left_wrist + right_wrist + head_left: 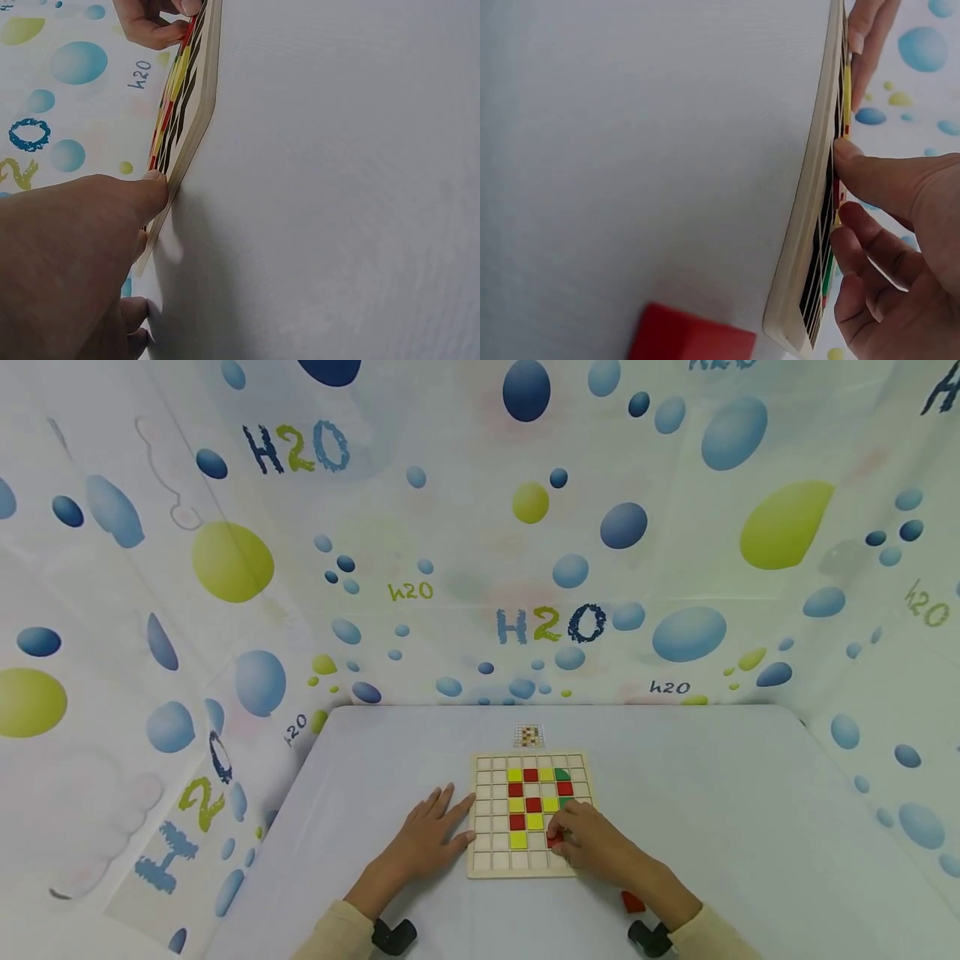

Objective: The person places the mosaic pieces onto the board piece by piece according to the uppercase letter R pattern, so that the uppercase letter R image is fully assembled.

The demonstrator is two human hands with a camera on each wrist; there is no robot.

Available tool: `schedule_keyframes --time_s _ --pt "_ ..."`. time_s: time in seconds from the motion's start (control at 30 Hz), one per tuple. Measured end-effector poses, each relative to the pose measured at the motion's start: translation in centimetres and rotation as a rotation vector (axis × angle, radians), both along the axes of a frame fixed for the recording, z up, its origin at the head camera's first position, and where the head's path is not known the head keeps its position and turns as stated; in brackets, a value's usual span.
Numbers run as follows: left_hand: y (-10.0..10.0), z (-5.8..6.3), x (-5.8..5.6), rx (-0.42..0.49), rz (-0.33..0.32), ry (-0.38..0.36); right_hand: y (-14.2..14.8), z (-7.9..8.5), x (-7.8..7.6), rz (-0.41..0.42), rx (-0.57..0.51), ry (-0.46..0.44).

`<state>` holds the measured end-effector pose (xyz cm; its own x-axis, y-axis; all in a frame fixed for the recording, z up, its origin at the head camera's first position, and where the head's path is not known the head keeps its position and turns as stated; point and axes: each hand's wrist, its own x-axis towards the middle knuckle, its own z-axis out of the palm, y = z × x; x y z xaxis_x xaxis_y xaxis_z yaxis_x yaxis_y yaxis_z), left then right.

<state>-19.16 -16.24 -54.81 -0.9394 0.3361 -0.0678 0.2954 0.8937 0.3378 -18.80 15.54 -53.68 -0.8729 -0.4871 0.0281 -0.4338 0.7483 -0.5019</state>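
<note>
A wooden grid board (pixel 492 861) lies on the table, with red, yellow and green tiles in several of its squares. My left hand (pixel 429 837) is spread flat at the board's left edge, thumb and index fingertip touching the rim. Over the lower right squares, my right hand (pixel 600 845) pinches a red tile (pixel 553 842) between thumb and fingers, low at the grid. That tile is partly hidden by the fingertips. In the right wrist view, the right thumb (pixel 877 180) presses at the board's tile level.
A loose red piece (pixel 632 902) lies on the table below the right forearm. Beyond the board's far edge is a small card (pixel 528 736) with a coloured grid pattern. A white curtain (pixel 465 543) with blue and green spots surrounds the table (pixel 690 777).
</note>
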Motion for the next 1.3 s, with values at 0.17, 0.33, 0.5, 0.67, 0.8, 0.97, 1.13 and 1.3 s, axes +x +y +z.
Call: schedule_keyframes --time_s 0.17,0.33,0.5,0.67,0.8,0.97,1.13,1.3 --pt "0.1 0.0 -0.1 -0.006 0.004 0.0 0.3 0.5 0.3 -0.037 -0.007 -0.017" --pt "0.0 -0.1 -0.1 -0.004 0.005 -0.005 2.0 1.2 0.9 -0.132 -0.007 -0.119" --pt "-0.1 -0.1 0.0 0.004 0.01 -0.014 5.1 2.1 1.8 -0.201 0.011 -0.251" --pt "-0.1 -0.1 0.0 0.011 0.007 -0.021 8.0 2.4 3.6 -0.211 0.048 -0.327" --pt "0.0 0.0 0.1 0.018 0.004 -0.024 8.9 1.8 4.9 -0.209 0.097 -0.334" --pt "0.0 0.1 0.2 0.009 0.01 -0.025 8.9 0.5 5.5 -0.216 0.12 -0.216" --pt "0.0 0.1 0.2 0.005 0.011 -0.025 8.4 -0.2 5.5 -0.204 0.125 -0.093" --pt "0.1 0.1 0.1 0.0 0.009 -0.022 7.8 0.0 5.6 -0.218 0.13 -0.11"
